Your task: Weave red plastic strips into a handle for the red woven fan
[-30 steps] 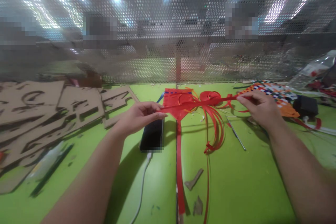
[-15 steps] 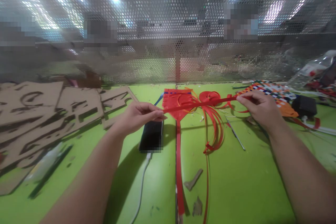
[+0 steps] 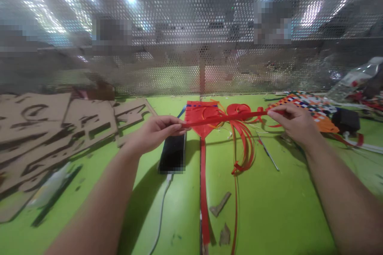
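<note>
A red strip (image 3: 224,118) is stretched nearly level above the green table. My left hand (image 3: 160,130) pinches its left end, just above a black phone (image 3: 172,153). My right hand (image 3: 291,121) pinches the right end between thumb and fingers, in front of a multicoloured woven piece (image 3: 311,105). Behind the strip lies a red woven piece (image 3: 203,129) with a pointed lower end and a blue band near its top. Loops of red strip (image 3: 247,147) lie to its right, partly crossed by the held strip.
Cut cardboard sheets (image 3: 92,121) cover the left side. A white cable (image 3: 161,215) runs from the phone. A thin metal tool (image 3: 269,153), a black box (image 3: 346,119) and a clear bottle (image 3: 356,79) are at right. A perforated metal screen (image 3: 179,63) stands behind.
Both hands have shifted very slightly left with the red strip still held between them. The things on the table look unmoved.
</note>
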A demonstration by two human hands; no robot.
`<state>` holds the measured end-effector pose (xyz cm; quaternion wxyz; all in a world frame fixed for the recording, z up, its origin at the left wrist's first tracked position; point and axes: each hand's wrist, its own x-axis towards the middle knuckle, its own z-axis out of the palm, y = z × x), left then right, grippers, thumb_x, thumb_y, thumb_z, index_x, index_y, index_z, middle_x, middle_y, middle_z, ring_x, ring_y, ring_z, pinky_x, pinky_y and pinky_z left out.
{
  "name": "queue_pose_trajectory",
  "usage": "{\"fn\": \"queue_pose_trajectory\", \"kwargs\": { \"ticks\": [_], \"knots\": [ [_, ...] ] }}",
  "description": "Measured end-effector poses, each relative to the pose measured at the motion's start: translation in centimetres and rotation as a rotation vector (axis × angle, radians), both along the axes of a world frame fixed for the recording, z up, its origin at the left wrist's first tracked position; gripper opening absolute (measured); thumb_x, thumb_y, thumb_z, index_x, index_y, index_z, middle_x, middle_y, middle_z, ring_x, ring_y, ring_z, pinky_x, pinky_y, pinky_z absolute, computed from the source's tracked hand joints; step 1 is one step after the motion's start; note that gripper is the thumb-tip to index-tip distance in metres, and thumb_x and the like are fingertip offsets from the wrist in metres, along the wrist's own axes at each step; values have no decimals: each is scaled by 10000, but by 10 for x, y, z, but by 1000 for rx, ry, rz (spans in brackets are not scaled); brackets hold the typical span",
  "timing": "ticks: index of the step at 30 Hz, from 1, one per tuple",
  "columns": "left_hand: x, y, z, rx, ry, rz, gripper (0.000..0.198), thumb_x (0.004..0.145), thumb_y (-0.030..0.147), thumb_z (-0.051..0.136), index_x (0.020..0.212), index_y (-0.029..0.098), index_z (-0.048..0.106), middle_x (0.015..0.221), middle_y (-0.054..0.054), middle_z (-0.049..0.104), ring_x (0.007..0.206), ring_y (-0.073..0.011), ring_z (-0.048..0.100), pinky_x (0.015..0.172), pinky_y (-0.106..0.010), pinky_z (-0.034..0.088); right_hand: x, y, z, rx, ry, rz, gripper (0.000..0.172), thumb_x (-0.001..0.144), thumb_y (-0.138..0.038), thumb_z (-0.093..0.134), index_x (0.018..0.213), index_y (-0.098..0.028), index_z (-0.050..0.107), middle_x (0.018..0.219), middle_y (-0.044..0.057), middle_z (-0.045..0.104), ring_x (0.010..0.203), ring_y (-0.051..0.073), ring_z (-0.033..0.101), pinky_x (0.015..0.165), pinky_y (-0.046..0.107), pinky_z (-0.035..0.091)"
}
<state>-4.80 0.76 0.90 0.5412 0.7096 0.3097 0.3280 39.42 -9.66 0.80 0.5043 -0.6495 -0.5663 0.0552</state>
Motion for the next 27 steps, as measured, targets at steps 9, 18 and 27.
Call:
{"fn": "queue_pose_trajectory", "kwargs": {
  "ticks": [9, 18, 27],
  "knots": [
    [3, 0, 1, -19, -24, 67, 366, 877, 361, 883, 1182, 200, 762, 988, -73, 848, 974, -233, 826, 968, -374, 675, 4, 1, -3, 24, -32, 4, 200, 856, -557, 794, 831, -361, 768, 866, 60, 727, 761, 299, 623, 654, 458, 483],
    [2, 3, -3, 16, 58, 209, 384, 793, 459, 923, 1005, 157, 817, 922, -115, 843, 925, -291, 832, 939, -443, 683, 3, 0, -3, 41, -56, 97, 228, 879, -581, 770, 826, -360, 758, 865, 62, 724, 776, 296, 641, 657, 459, 502],
    [3, 2, -1, 26, 74, 249, 370, 775, 464, 935, 954, 163, 818, 874, -104, 840, 870, -273, 833, 883, -402, 695, 4, 0, -3, 26, -81, 155, 217, 935, -557, 725, 878, -349, 750, 918, 60, 713, 835, 298, 647, 700, 456, 501]
  ]
}}
